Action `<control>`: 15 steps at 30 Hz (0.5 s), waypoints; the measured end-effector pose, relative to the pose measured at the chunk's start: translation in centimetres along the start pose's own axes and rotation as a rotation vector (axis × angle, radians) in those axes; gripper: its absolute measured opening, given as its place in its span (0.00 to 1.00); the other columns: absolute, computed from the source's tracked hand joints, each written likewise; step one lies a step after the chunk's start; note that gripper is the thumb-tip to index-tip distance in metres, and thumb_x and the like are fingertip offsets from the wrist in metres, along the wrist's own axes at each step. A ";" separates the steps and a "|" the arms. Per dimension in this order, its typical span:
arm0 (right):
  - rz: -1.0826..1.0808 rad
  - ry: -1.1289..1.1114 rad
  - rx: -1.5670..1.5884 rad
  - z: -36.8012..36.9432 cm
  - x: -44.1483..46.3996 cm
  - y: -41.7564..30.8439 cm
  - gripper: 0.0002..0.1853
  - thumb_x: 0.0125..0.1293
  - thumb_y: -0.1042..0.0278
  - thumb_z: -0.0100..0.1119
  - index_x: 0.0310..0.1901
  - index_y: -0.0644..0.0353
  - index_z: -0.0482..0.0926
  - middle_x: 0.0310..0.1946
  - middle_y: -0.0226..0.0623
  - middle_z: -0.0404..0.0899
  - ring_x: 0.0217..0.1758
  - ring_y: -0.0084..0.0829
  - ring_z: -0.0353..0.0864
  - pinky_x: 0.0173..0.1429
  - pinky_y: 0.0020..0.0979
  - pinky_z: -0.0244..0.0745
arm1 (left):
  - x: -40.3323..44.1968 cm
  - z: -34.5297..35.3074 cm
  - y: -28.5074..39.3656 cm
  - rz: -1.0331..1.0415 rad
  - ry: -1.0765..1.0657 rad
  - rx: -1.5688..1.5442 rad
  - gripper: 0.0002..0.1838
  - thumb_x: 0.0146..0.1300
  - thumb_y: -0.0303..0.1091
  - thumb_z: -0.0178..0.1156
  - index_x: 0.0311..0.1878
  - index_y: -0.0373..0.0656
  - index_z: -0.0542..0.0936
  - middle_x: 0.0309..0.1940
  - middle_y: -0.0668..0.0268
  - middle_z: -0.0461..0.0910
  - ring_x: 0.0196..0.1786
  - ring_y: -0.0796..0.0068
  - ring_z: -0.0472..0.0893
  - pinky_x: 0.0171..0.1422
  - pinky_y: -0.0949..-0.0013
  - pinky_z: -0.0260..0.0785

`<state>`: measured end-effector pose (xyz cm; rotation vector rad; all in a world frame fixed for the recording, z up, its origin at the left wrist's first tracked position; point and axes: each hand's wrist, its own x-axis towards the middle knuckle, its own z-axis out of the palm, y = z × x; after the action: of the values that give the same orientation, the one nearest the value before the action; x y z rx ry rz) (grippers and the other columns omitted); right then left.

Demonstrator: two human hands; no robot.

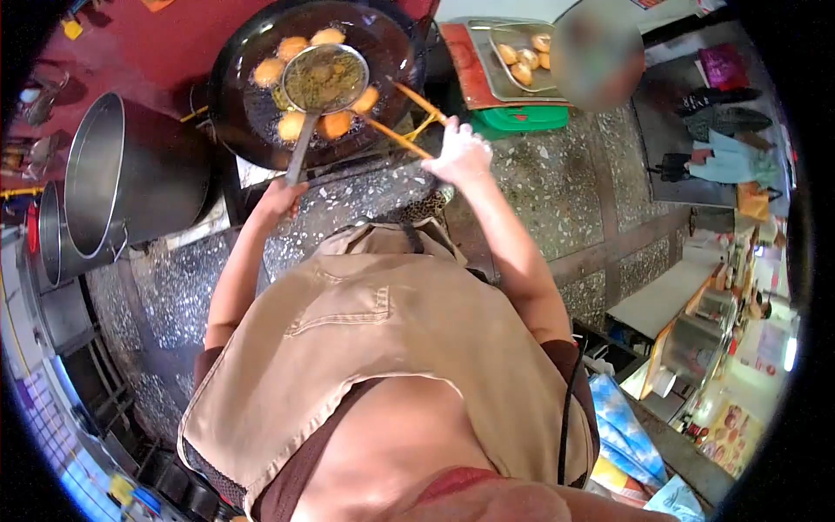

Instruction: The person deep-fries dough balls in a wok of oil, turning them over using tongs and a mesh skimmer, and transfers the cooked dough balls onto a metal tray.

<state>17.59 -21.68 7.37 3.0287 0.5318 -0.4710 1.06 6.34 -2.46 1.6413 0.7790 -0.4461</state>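
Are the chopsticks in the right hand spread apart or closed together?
Spread apart: the chopsticks in the right hand have a clear gap between them, out to their tips over the wok.

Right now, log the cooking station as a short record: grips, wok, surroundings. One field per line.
left grip: closed on the strainer by its handle
right grip: holding long chopsticks, tips spread apart
wok: dark, at least six golden pieces in it, around the strainer head
strainer depth: cannot tell whether it touches the oil
beside wok, picture right: metal tray with more golden pieces
beside wok, picture left: large metal pot
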 end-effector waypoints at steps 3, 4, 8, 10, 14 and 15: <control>-0.062 0.029 -0.027 -1.6 1.2 0.6 0.45 0.40 0.48 0.69 0.57 0.66 0.63 0.48 0.47 0.73 0.51 0.43 0.75 0.55 0.37 0.71 | -0.8 0.3 0.7 0.006 0.009 0.017 0.19 0.60 0.42 0.57 0.17 0.42 0.69 0.10 0.69 0.67 0.11 0.77 0.66 0.17 0.70 0.59; -0.070 -0.039 -0.069 -2.5 1.8 0.5 0.46 0.41 0.44 0.67 0.60 0.64 0.63 0.51 0.48 0.73 0.53 0.43 0.75 0.55 0.37 0.71 | -0.5 0.3 0.4 -0.022 0.020 0.018 0.19 0.60 0.41 0.57 0.18 0.42 0.69 0.10 0.69 0.66 0.11 0.77 0.66 0.17 0.70 0.59; -0.150 -0.038 -0.077 -3.3 4.3 -0.1 0.37 0.41 0.47 0.67 0.50 0.65 0.72 0.46 0.45 0.76 0.49 0.38 0.78 0.52 0.34 0.74 | -0.3 0.5 0.2 -0.057 0.015 0.018 0.17 0.59 0.41 0.59 0.21 0.41 0.69 0.10 0.70 0.67 0.11 0.78 0.66 0.16 0.71 0.59; -0.176 -0.057 -0.066 -4.0 5.1 -0.6 0.33 0.40 0.47 0.67 0.45 0.63 0.76 0.45 0.45 0.78 0.49 0.38 0.79 0.51 0.34 0.75 | -0.2 0.6 -0.1 -0.083 0.017 0.004 0.17 0.59 0.41 0.59 0.23 0.41 0.69 0.11 0.70 0.67 0.11 0.79 0.66 0.16 0.72 0.59; -0.217 -0.080 -0.097 -4.0 7.3 -1.1 0.31 0.40 0.47 0.67 0.44 0.59 0.78 0.45 0.43 0.79 0.49 0.38 0.79 0.51 0.36 0.75 | -0.1 0.7 -0.2 -0.096 0.033 -0.032 0.18 0.59 0.41 0.60 0.21 0.40 0.69 0.12 0.69 0.68 0.12 0.78 0.67 0.16 0.72 0.61; -0.232 -0.092 -0.112 -4.2 7.7 -1.2 0.31 0.40 0.47 0.67 0.45 0.58 0.78 0.45 0.42 0.79 0.49 0.38 0.78 0.51 0.36 0.75 | -0.3 0.8 -0.1 -0.077 0.046 -0.052 0.20 0.57 0.41 0.60 0.16 0.40 0.69 0.10 0.67 0.69 0.11 0.76 0.69 0.16 0.71 0.63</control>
<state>25.26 -17.67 9.07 2.8360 0.8772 -0.5652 0.91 5.56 -2.51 1.5820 0.8838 -0.4405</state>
